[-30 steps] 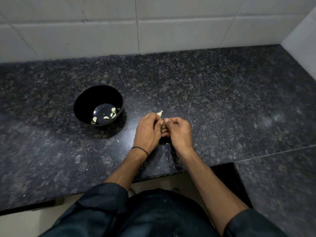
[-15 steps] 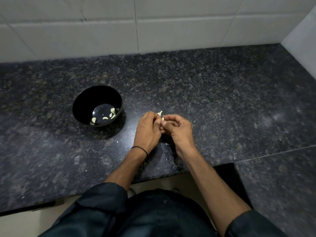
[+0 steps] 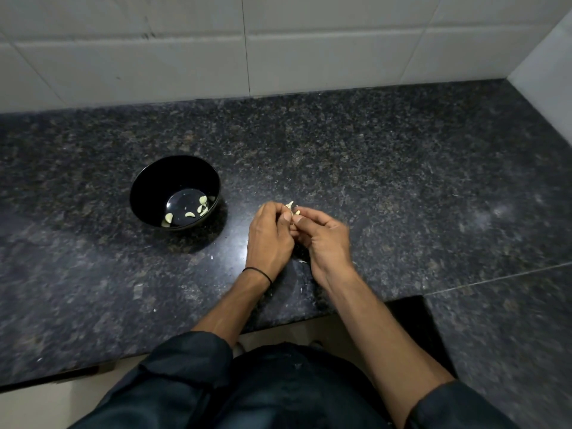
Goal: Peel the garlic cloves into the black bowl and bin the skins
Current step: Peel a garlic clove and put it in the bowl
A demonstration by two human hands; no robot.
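Head view, looking down on the work area. The surface (image 3: 402, 181) was a polished slab of dark speckled stone, grey and brown flecks on black, with a thin seam running across its right part. Behind it rose a wall (image 3: 309, 41) of large, pale, glossy tiles with narrow joints.

The black bowl (image 3: 173, 173) stood upright on the left part of the surface, round, deep and shiny, with a flat bottom that caught the light. Several peeled cloves (image 3: 168, 216) lay loose in its bottom, small, pale yellow and curved like crescents, most of them toward the near and right side.

To the right of the bowl and clear of it, the two hands met just above the surface. The left hand (image 3: 269, 233) had its fingers curled inward, its fingertips closed on the garlic clove (image 3: 290, 205). The right hand (image 3: 325, 239) faced it, thumb and forefinger pinching the same clove from the other side; its remaining fingers were bent loosely beneath. Only the pale, pointed tip of the clove and a sliver of its body showed between the fingertips; how much skin it carried could not be told.

A thin black band (image 3: 258, 271) circled the left wrist. A small whitish scrap of skin (image 3: 303, 261) lay on the surface under the hands, with a few tinier flecks nearby. Dark, smooth sleeves (image 3: 185, 366) were pushed up on both forearms.
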